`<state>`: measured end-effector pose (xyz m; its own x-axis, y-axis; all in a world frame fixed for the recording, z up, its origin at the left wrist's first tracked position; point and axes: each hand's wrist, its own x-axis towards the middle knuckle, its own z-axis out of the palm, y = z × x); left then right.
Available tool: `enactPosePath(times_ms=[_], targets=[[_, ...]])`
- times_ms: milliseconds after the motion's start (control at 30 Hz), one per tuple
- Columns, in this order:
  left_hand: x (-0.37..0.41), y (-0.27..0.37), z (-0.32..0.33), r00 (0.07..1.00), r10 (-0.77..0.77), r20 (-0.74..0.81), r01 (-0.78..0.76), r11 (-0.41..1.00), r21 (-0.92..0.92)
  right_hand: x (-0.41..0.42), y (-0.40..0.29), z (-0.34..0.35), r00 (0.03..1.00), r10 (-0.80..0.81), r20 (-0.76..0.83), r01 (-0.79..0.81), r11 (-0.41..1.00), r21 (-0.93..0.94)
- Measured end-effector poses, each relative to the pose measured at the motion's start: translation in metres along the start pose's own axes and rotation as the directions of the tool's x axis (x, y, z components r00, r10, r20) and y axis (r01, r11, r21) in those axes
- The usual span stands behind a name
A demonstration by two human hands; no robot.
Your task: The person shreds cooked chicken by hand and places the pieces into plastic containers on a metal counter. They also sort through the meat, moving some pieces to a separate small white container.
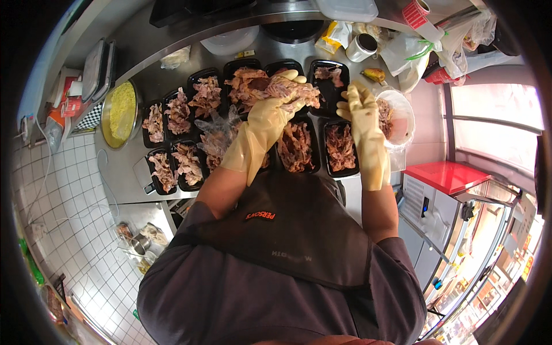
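A cream rubber glove covers my left hand [278, 97], which grips a ragged piece of bony meat [302, 92] above the back row of black plastic trays. Under and beside it, one tray holds a larger heap of meat [250, 84]. My right hand [360, 101], gloved the same way, has its fingers apart and nothing visible in them. It hovers between a black tray [322, 97] with a small scrap of meat [329, 76] at its far end and a white plastic-lined tub [403, 116] containing more meat.
Several meat-filled trays [177, 111] stand in two rows on the steel counter [123, 172], with a crumpled clear plastic bag [220, 133] over one. A steel bowl of yellow shreds [123, 114] sits at left. Behind are a white canister [361, 48] and plastic bags [403, 54]; a steel shelf edge [181, 41] overhangs.
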<state>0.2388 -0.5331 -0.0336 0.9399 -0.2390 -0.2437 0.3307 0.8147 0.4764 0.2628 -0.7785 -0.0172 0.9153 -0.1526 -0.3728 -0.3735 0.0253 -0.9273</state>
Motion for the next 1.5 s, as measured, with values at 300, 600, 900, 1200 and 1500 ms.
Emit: enactPosePath(times_ms=[300,600,900,1200,1500], targets=[[0.010,-0.028,0.010,0.999,-0.043,-0.011,0.042,0.996,-0.077,-0.046,-0.011,0.044,0.958,0.013,0.288,-0.066,0.982,0.176],[0.028,-0.032,0.023,0.941,-0.211,-0.264,0.110,0.930,-0.351,-0.039,0.017,0.028,0.913,-0.310,0.265,0.241,0.934,0.263],[0.032,-0.011,0.031,0.960,-0.132,-0.248,0.033,0.930,-0.365,-0.041,0.021,0.025,0.957,-0.211,0.200,0.116,0.907,0.406],[0.022,-0.010,0.054,0.959,-0.230,-0.167,0.167,0.932,-0.321,-0.043,0.009,0.030,0.977,-0.046,0.210,-0.009,0.967,0.256],[0.017,-0.013,0.056,0.982,-0.123,-0.141,0.089,0.970,-0.228,-0.031,0.020,0.024,0.992,-0.021,0.124,-0.006,0.978,0.207]])
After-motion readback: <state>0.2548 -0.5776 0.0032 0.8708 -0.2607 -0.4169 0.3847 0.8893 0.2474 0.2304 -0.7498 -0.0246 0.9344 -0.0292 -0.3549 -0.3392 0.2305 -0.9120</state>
